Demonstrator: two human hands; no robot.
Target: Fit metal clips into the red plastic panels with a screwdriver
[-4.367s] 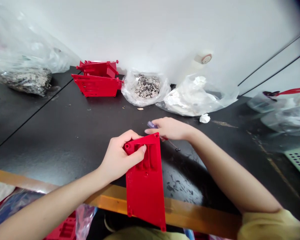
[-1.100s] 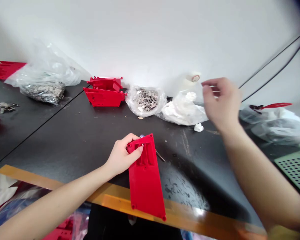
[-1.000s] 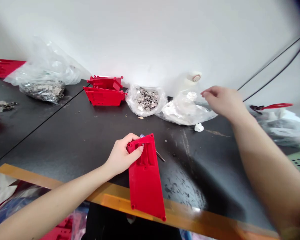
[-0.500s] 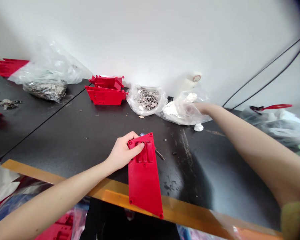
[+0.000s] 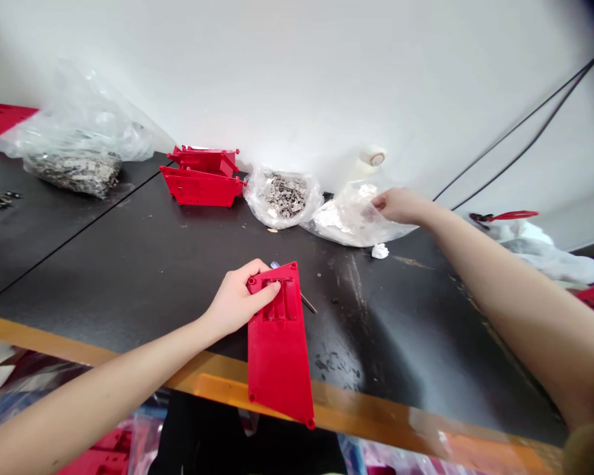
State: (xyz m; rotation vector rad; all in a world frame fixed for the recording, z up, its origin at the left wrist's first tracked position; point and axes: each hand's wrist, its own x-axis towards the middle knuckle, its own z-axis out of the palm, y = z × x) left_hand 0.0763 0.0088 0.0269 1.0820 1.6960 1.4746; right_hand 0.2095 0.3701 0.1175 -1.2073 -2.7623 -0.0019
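Note:
My left hand (image 5: 242, 293) grips the upper end of a red plastic panel (image 5: 280, 356), thumb resting on its slotted recess and fingers behind it. The panel overhangs the table's front edge. Part of a screwdriver (image 5: 307, 302) shows from behind the panel, its metal shaft to the right. My right hand (image 5: 400, 206) is at the mouth of a clear plastic bag (image 5: 349, 218) with white contents. Its fingers are bent together at the bag; whether something is between them is hidden.
Small metal parts fill an open bag (image 5: 287, 194) near the wall. Red plastic housings (image 5: 202, 185) stand left of it, and a larger bag of metal parts (image 5: 74, 171) lies farther left. A white roll (image 5: 373, 160) and red-handled pliers (image 5: 512, 216) are at the right.
My right hand has drawn back out of the white-filled bag, its fingers now showing at the opening. My left hand still holds the red panel in place. The view has shifted slightly.

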